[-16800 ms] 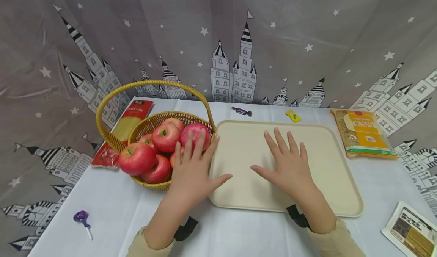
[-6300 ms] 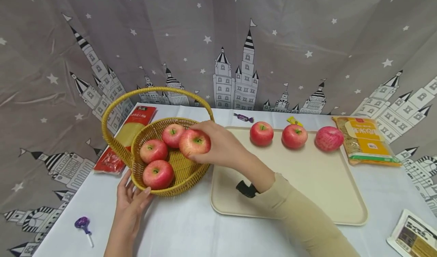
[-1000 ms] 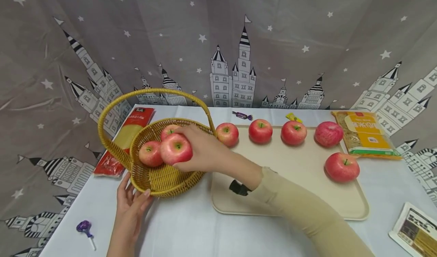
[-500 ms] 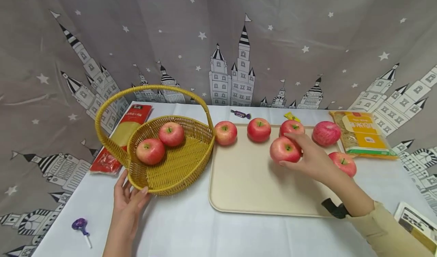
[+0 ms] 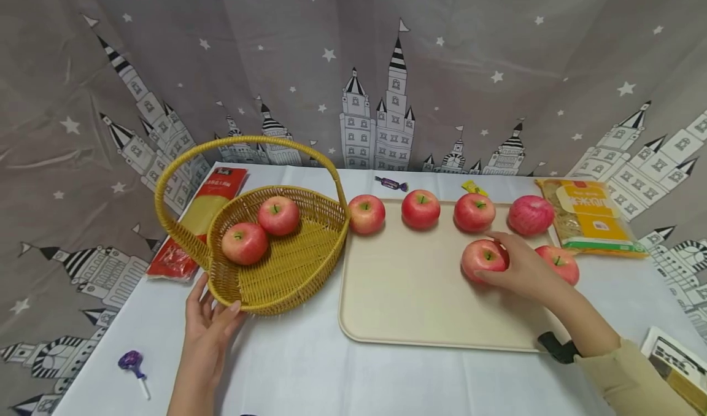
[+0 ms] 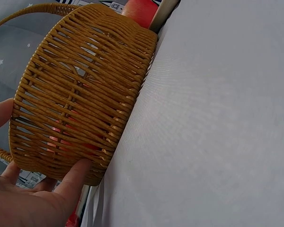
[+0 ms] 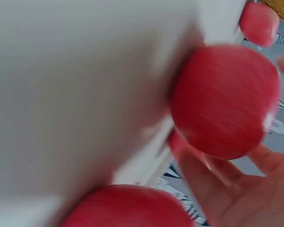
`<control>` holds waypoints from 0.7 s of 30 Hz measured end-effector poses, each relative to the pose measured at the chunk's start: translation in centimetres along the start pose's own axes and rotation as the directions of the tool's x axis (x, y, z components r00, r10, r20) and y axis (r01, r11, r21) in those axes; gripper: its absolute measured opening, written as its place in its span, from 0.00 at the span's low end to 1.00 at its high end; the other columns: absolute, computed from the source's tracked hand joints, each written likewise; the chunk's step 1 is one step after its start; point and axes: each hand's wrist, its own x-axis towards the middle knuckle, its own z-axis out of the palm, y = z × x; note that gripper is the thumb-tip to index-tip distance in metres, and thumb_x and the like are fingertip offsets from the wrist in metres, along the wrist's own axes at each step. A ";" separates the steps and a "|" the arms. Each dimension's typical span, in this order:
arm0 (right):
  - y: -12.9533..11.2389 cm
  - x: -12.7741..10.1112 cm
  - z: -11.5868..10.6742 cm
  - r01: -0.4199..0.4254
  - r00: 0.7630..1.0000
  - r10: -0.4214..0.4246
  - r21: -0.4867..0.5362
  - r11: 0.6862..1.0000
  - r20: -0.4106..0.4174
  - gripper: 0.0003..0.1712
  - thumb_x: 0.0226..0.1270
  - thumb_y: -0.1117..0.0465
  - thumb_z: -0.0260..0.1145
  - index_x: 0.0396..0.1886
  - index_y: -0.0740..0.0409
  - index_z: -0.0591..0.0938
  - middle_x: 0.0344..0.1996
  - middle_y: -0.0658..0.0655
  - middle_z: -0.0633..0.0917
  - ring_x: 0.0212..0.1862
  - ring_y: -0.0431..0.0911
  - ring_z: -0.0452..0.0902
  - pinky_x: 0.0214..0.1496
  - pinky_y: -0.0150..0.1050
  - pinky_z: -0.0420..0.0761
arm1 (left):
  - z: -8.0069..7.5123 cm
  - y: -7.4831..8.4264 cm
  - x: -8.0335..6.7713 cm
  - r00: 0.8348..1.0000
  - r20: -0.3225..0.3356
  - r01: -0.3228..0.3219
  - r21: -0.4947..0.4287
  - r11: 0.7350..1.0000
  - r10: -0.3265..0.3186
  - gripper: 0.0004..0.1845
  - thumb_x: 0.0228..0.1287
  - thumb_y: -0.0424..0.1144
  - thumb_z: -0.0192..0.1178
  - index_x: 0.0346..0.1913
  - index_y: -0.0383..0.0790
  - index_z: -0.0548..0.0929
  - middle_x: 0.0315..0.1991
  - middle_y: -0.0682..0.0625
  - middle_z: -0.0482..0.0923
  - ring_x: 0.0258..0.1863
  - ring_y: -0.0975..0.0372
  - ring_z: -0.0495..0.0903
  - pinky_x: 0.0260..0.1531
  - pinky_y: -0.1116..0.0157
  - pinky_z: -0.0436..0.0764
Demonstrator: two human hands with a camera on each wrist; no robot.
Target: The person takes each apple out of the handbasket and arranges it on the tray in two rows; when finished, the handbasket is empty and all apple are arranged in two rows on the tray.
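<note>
On the cream tray [image 5: 403,293] my right hand [image 5: 495,258] grips a red apple [image 5: 478,261], low over the tray's right half or resting on it. Another apple [image 5: 559,264] lies just right of it. The right wrist view shows the held apple [image 7: 225,101] against my fingers [image 7: 217,189]. Behind, several apples stand in a row along the tray's far edge, from the leftmost [image 5: 366,213] to the rightmost [image 5: 531,215]. My left hand [image 5: 212,302] rests flat against the near wall of the wicker basket [image 5: 287,269], which holds two apples [image 5: 278,215] [image 5: 244,243]. The left wrist view shows the thumb [image 6: 71,182] on the basket wall [image 6: 85,104].
A red noodle packet [image 5: 207,210] lies behind the basket and a yellow packet [image 5: 588,215] right of the tray. Two wrapped sweets [image 5: 391,183] [image 5: 474,187] sit at the back, a purple lollipop [image 5: 132,364] front left, and a printed pack [image 5: 676,367] front right.
My right hand took an apple out of the basket, carried it right across the tray and lowered it beside the front right apple. The left hand stayed on the basket.
</note>
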 end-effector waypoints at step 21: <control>-22.5 10.4 11.9 0.503 0.861 -0.508 0.140 0.853 -0.001 0.42 0.59 0.50 0.71 0.71 0.53 0.66 0.66 0.53 0.71 0.67 0.45 0.63 0.69 0.42 0.65 | -0.1 0.1 -0.2 0.998 0.042 -0.038 -0.013 0.999 0.039 0.46 0.68 0.26 0.54 0.76 0.57 0.39 0.74 0.41 0.38 0.73 0.48 0.48 0.53 0.70 0.77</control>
